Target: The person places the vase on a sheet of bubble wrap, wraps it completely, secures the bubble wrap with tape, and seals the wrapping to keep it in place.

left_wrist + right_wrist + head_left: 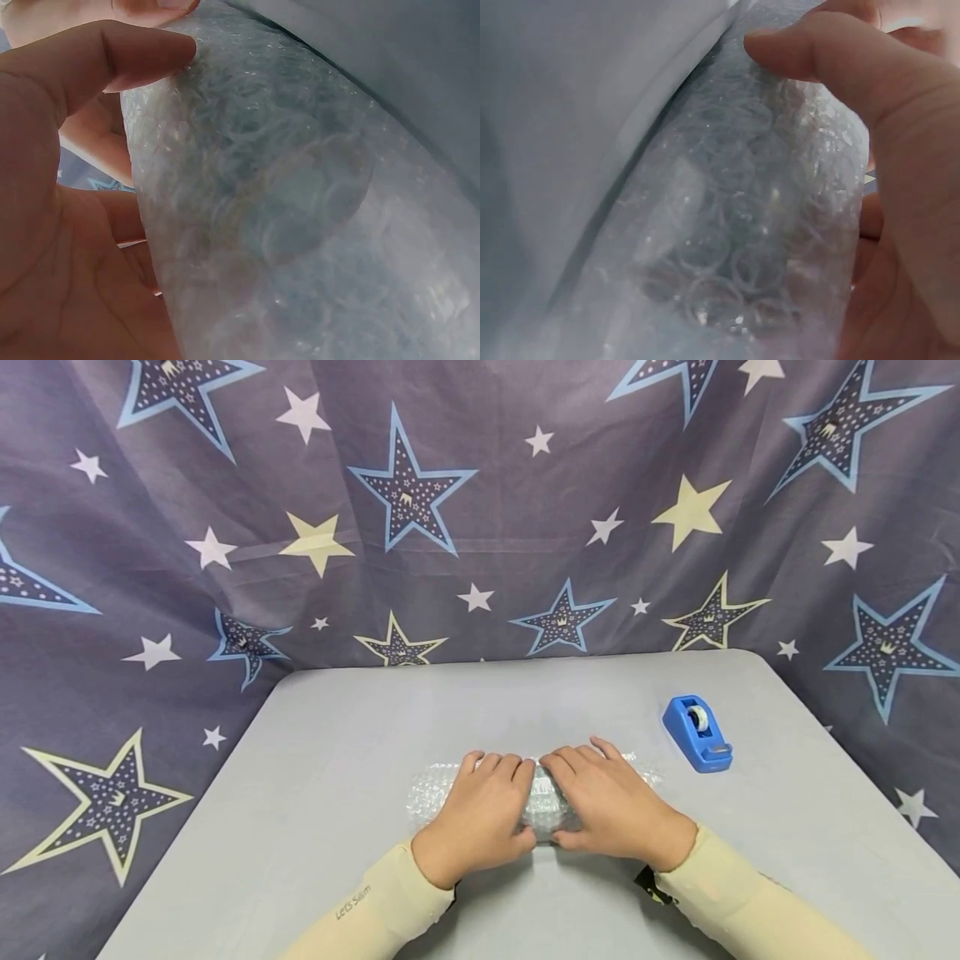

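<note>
A roll of clear bubble wrap point(545, 802) lies crosswise on the grey table, its ends sticking out past both hands. My left hand point(482, 814) grips the left half, fingers over the top and far side, thumb on the near side. Close beside it, my right hand point(618, 806) holds the right half the same way. In the left wrist view the thumb point(142, 56) presses on the bubbly surface, and a paler rounded patch shows through the layers. The right wrist view has the other thumb point(810, 49) against the wrap point(727, 225). What the roll encloses is hidden.
A blue tape dispenser point(697, 735) with a roll of tape in it stands on the table point(337, 735) at the back right. Behind the table and along its sides hangs a dark curtain point(480, 510) printed with stars.
</note>
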Tool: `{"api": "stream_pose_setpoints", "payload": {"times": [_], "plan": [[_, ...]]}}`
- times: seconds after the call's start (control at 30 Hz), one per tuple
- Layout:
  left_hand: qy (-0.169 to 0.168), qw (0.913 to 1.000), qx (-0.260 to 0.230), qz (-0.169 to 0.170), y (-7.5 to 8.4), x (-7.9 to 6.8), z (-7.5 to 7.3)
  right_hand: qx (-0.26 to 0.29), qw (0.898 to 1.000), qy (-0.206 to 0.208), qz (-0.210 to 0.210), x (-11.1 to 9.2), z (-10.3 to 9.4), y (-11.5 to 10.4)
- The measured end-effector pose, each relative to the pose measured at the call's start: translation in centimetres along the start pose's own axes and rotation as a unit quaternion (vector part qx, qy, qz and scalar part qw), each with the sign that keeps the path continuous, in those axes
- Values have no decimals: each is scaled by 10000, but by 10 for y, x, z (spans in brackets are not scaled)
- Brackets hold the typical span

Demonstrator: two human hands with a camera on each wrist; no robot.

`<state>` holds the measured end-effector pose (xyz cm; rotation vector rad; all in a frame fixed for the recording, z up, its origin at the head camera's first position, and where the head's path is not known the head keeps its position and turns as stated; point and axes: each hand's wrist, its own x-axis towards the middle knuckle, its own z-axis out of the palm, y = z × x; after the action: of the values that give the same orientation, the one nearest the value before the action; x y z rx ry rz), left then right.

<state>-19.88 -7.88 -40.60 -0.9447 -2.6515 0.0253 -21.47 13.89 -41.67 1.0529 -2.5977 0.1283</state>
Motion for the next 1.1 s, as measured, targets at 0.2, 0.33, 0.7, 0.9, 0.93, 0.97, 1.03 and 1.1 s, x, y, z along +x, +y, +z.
{"api": "stream_pose_setpoints", "payload": {"times": [0.2,0.33,0.7,0.9,0.93,0.97,1.03,1.1], "plan": [[-102,9999,106,-61,3,-1,0,-26,10000,49,-32,0,2,1],[1,9994,317,-105,4,-1,-1,-1,10000,52,-34,0,2,1],[447,9979,463,-53,7,0,-2,-54,10000,76,-25,-1,4,2],[397,9982,449,-92,6,1,-3,-47,10000,49,-1,-1,4,3],[381,9983,442,-97,6,1,-3,-45,10000,37,5,-1,4,3],[370,9983,441,-100,6,1,-3,-33,10000,30,13,-1,3,2],[357,9984,435,-108,5,1,-3,-21,10000,14,30,-1,1,2],[357,9984,415,-113,5,1,-3,-6,10000,12,42,-1,0,2]]}}
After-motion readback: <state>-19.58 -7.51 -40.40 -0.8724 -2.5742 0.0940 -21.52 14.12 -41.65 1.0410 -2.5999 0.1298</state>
